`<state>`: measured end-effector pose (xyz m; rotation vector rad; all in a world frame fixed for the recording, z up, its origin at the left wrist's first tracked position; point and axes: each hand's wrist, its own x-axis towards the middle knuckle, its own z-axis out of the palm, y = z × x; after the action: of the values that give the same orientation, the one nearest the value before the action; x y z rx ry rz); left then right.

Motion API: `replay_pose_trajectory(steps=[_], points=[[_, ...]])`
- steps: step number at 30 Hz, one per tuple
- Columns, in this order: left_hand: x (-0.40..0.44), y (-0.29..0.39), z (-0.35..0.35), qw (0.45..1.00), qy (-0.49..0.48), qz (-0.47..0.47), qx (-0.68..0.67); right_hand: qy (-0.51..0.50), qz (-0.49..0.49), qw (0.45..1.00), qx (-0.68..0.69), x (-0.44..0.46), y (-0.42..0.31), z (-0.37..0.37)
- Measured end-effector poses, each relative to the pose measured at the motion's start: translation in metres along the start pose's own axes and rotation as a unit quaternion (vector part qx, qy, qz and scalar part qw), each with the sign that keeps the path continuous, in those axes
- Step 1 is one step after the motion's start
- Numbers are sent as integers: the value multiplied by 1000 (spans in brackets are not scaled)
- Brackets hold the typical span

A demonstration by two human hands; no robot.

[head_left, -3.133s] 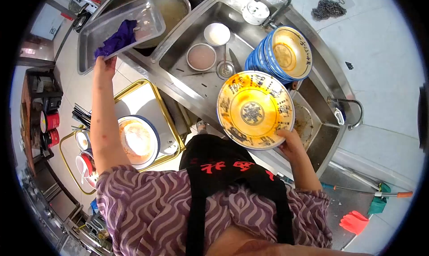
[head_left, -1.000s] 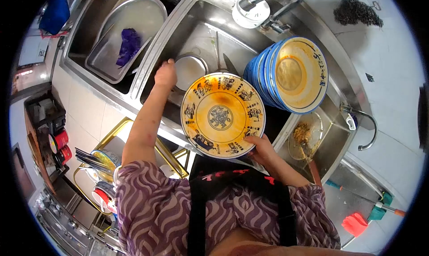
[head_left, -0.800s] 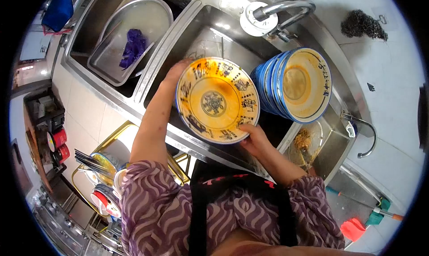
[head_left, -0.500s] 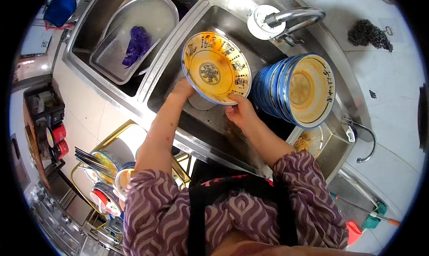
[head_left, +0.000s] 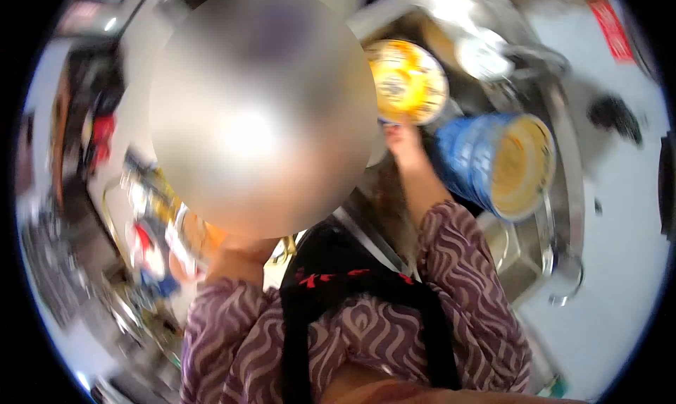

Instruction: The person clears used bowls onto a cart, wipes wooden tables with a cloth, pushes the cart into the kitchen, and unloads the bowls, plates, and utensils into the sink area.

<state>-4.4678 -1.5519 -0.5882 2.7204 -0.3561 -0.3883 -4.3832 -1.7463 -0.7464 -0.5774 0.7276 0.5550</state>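
Observation:
The view is smeared by motion, and a large round blurred patch covers the left centre. My right hand [head_left: 403, 140] grips the near rim of the yellow patterned plate [head_left: 415, 80], tilted over the sink [head_left: 387, 185]. Just right of the plate, a stack of blue-rimmed bowls [head_left: 468, 157] lies on its side with the top bowl's stained inside showing. My left forearm [head_left: 236, 263] reaches up under the blurred patch, which hides that hand and whatever it may hold.
White dishes [head_left: 484, 57] sit beside the curved tap at the sink's back. A second tap [head_left: 574, 281] stands at the right. Dark wire mesh [head_left: 614, 119] lies farther right. Blurred red-and-white dishes [head_left: 150, 249] are at the left.
The head view has swung and blurred. My left hand has left the plate area, its forearm now nearer my body at the left. My right hand still holds the plate, now farther right in view.

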Motion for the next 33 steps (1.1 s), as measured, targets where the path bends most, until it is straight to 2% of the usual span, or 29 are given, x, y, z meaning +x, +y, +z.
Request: replay_pose_trajectory(steps=[1,2,3,4,5,6,8,10,11,14,15,17,19,21,22,23,24,25,27,28,29,30,31,32,33], points=[[1,34,-17,997,-41,-63,-14,74,-17,992,-104,10,-18,-16],[1,28,18,997,63,41,16,47,-41,993,-99,47,-38,-61],[5,43,36,997,68,30,7,28,-191,975,-113,18,-49,-35],[-1,64,15,993,78,74,46,40,-169,978,-115,-1,-70,-29],[1,78,15,993,77,76,38,77,-192,971,-122,10,-90,-54],[1,88,16,994,77,78,29,130,-200,948,-212,11,-104,-62],[-10,99,7,996,68,50,28,173,-170,935,-258,14,-119,-60],[-23,105,5,993,106,47,-5,214,-160,910,-318,-25,-120,-33],[-28,106,5,990,125,56,-23,166,-182,928,-279,-13,-128,-53],[-50,109,1,982,165,76,-57,146,-281,886,-339,-64,-118,-29],[-58,110,4,980,174,82,-51,183,-322,874,-316,-93,-104,-3],[-76,105,0,972,206,95,-56,36,-349,850,-392,-94,-111,11],[-97,96,-14,961,244,104,-85,-10,-407,816,-410,-91,-105,36],[-121,83,-32,943,294,116,-108,-72,-420,778,-462,-106,-87,93],[-135,77,-38,936,322,102,-104,-122,-444,728,-508,-105,-76,118],[-150,68,-43,928,348,90,-99,-174,-419,718,-527,-118,-54,152],[-166,59,-49,919,374,77,-95,-196,-410,684,-570,-134,-31,183],[-185,50,-59,913,393,60,-96,-267,-392,666,-575,-123,-10,207],[-218,28,-63,887,452,30,-92,-289,-341,616,-649,-130,49,253],[-236,15,-66,871,487,12,-62,-291,-289,623,-666,-129,83,276],[-253,2,-69,855,515,0,-64,-302,-285,585,-697,-100,112,288],[-269,-9,-71,840,540,-4,-52,-258,-283,465,-798,-92,139,310],[-286,-17,-71,835,547,-24,-45,-238,-313,374,-840,-98,167,321],[-299,-28,-68,815,578,-33,-26,-214,-317,339,-860,-111,195,334],[-313,-34,-67,805,590,-51,-38,-191,-299,314,-881,-87,215,338]])
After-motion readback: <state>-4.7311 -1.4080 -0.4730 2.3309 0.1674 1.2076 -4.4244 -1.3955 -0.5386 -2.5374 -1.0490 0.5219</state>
